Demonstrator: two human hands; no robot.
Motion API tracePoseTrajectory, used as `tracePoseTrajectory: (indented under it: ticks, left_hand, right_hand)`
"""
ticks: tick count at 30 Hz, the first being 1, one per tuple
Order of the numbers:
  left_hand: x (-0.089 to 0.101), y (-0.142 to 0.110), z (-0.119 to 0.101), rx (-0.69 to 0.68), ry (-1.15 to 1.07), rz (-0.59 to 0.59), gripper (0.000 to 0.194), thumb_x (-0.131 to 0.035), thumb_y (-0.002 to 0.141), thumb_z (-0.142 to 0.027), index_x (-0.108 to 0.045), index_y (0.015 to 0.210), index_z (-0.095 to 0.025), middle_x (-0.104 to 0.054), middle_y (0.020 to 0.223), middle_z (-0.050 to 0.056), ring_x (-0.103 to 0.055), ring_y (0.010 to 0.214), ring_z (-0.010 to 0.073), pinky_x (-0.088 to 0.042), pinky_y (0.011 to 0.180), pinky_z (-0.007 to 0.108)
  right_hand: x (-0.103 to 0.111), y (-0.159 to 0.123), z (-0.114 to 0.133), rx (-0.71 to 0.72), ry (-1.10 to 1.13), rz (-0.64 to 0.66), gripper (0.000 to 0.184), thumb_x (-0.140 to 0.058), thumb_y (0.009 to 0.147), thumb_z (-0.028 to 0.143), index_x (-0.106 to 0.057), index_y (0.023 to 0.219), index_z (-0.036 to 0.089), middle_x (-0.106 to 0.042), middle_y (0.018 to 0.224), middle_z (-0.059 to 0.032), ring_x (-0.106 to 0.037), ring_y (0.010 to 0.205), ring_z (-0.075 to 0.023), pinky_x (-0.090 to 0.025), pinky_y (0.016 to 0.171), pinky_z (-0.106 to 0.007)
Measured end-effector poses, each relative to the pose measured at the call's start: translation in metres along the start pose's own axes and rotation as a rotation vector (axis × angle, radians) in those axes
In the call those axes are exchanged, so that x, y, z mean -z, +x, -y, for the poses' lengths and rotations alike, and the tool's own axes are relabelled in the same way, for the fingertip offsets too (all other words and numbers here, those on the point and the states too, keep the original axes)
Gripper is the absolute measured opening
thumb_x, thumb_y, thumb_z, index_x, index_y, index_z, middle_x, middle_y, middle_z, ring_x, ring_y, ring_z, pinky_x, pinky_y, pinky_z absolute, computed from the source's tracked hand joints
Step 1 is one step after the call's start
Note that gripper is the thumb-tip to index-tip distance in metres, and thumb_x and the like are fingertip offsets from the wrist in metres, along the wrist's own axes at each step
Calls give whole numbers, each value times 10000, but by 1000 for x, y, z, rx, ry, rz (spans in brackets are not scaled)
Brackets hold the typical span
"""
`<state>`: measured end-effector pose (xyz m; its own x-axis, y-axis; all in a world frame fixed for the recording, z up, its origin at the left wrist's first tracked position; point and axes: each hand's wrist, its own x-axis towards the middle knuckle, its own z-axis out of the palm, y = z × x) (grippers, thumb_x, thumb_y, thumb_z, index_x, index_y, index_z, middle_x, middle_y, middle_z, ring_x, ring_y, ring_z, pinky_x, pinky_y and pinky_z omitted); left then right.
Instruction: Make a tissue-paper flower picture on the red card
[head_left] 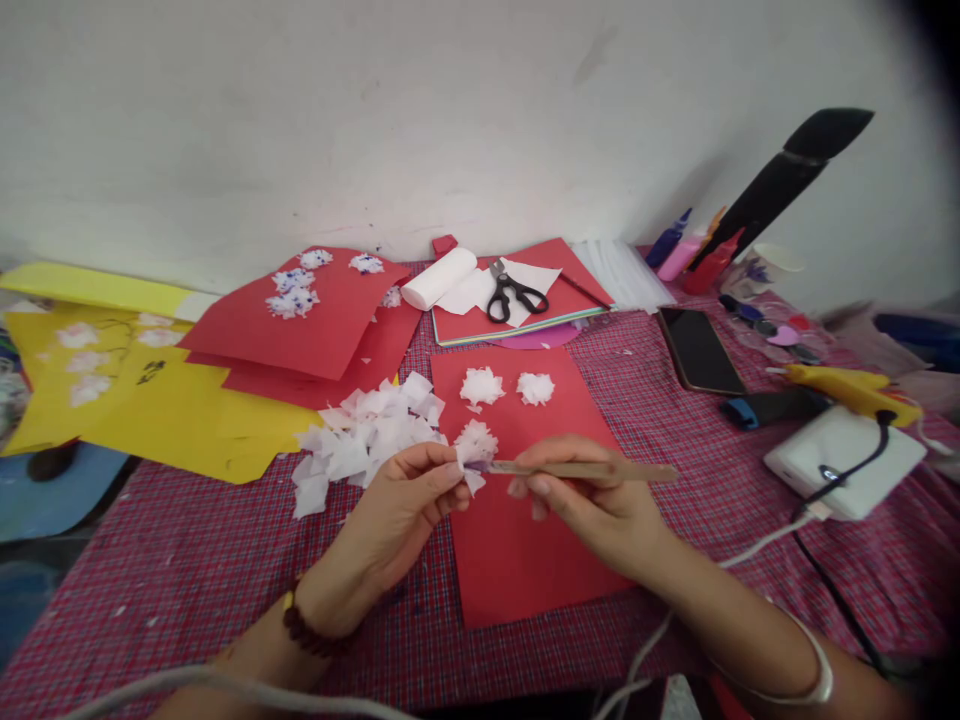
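Note:
My left hand (420, 490) pinches a small piece of white tissue paper (472, 482) between thumb and fingertips. My right hand (592, 500) is closed around a slim wooden stick (630, 471), held nearly level, its thin paler end at the tissue piece. Both hands are above a red paper sheet (540, 560). Just behind the fingertips is a fluffy white tissue cluster (478, 438). Two more tissue clusters (481, 386) sit farther up the sheet. Left of it lies a pile of cut tissue pieces (360, 440).
Red sheets (300, 340) with purple-specked clusters overlap yellow sheets (180, 420) at left. Black scissors (511, 295) and a white roll (440, 278) lie at the back. A phone (699, 350), yellow glue gun (847, 385), white box (844, 460) and cables (765, 545) are at right.

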<state>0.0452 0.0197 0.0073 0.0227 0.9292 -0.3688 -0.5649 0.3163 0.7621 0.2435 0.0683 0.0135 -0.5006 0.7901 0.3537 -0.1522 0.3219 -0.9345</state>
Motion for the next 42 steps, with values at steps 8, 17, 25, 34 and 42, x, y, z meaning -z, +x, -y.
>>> tracePoseTrajectory:
  ticks: [8,17,25,34,42]
  left_hand:
    - [-11,-13,1,-320,473,-13,84,-690,772,-146,-722,774,-223,-673,650,-20,-620,602,103,-497,607,208]
    - [-5,-13,-3,-547,781,-18,120,-659,791,-131,-696,770,-244,-658,712,-27,-609,647,123,-504,613,238]
    - [-2,-15,4,-957,1184,121,140,-653,826,-84,-661,900,-203,-690,829,2,-657,744,126,-554,688,229]
    - [8,-10,4,-1300,1585,148,459,-638,815,-16,-542,1257,-92,-647,1132,143,-630,1031,224,-516,936,346]
    - [14,1,12,-1062,1588,244,171,-557,897,-104,-620,1044,-166,-652,1003,63,-636,931,162,-527,869,277]
  right_hand:
    - [-4,4,4,26,-28,-76,138,-605,886,193,-740,871,209,-685,704,-22,-573,550,-99,-468,485,-224]
    - [4,10,5,-291,472,97,108,-662,849,259,-689,921,184,-662,764,9,-572,537,-67,-485,494,-185]
    - [-2,10,2,-391,453,-111,72,-591,855,183,-646,810,184,-565,537,64,-476,412,-50,-384,397,-158]
    - [22,23,-6,-488,491,-158,242,-552,880,393,-612,823,165,-615,583,38,-499,390,-60,-391,367,-169]
    - [63,35,-10,-484,-257,44,198,-448,886,199,-562,729,157,-533,518,43,-458,455,-74,-346,473,-198]
